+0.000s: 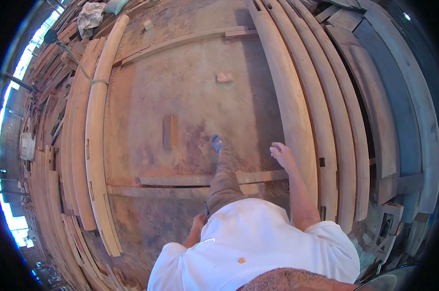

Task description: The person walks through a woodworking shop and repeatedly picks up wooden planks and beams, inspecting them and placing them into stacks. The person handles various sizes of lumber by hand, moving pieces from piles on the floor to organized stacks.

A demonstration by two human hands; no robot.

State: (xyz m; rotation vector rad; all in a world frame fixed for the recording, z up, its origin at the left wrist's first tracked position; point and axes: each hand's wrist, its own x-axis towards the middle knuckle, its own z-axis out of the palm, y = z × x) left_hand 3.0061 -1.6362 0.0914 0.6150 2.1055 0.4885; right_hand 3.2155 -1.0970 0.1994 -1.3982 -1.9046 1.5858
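My right hand [281,153] hangs out in front of me with its fingers curled in loosely, and nothing shows in it. Closest to it is a long, pale, rounded wooden beam [292,104] lying lengthwise on the right. My left hand [198,223] is down by my hip, next to my brown trousers [225,177]; its fingers are mostly hidden. One foot in a grey-blue shoe [217,142] is stretched forward over the dusty floor [190,106].
More beams [333,116] with cut slots lie along the right. On the left are bound timbers [100,97] and stacked planks [40,203]. Wooden strips [180,181] cross the floor near my leg. A short block [170,132] and a small chunk [224,77] lie ahead.
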